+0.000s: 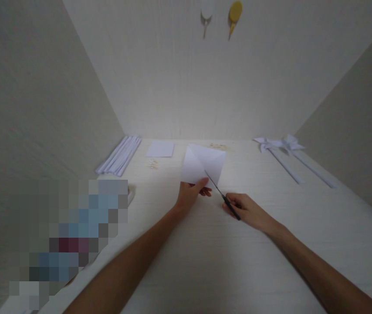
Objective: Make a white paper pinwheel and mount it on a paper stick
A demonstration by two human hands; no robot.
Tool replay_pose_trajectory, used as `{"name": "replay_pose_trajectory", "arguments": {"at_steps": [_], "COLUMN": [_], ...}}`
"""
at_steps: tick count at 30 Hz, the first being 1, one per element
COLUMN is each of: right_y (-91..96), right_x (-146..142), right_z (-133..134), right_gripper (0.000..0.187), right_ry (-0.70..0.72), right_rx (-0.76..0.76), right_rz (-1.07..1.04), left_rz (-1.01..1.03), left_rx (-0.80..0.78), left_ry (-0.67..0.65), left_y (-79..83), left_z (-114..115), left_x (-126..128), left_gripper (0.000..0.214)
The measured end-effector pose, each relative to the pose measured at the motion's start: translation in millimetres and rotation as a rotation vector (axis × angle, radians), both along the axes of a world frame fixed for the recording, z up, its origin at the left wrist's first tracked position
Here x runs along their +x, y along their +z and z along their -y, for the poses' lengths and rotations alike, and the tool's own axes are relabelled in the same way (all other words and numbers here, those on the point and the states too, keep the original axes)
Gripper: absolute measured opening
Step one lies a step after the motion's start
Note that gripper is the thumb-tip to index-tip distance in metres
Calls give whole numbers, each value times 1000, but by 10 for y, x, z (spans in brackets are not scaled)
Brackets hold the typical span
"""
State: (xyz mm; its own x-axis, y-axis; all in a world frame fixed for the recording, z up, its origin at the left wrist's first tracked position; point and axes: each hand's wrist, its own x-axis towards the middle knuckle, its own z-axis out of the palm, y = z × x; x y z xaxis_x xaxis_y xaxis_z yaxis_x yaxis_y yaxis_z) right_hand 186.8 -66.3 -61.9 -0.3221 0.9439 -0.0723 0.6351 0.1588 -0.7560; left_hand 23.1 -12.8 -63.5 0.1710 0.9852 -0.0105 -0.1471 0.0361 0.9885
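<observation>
My left hand (191, 194) pinches the near corner of a white creased paper square (203, 164), lifted a little off the pale table (205, 261). My right hand (246, 208) is closed round the black handles of a pair of scissors (222, 195). The thin blades run up and left along a diagonal crease into the paper's near corner.
A stack of white paper strips (120, 155) lies at the back left, with a flat white sheet (160, 149) beside it. Small pale bits (153, 164) sit near that sheet. Two white paper pinwheels on sticks (287, 152) lie at the back right. Walls close in on three sides.
</observation>
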Motion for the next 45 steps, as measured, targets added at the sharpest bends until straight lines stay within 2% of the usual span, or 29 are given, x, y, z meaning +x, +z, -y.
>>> {"name": "replay_pose_trajectory", "arguments": {"at_steps": [12,19,45], "right_y": [-22,-10,15], "right_x": [2,-2,-5], "right_z": [8,12,5], "right_gripper": [32,32,33], "right_ry": [3,7,2], "right_rx": [-34,-35,18], "right_rz": [-81,-108,-19], "left_rz": [0,-19,-24], "left_rx": [-5,12,8], "left_ry": [12,-36,-33], "left_y": [23,12,6], "left_z": [8,10,8], "left_x": [2,13,9], "left_gripper": [22,25,25]}}
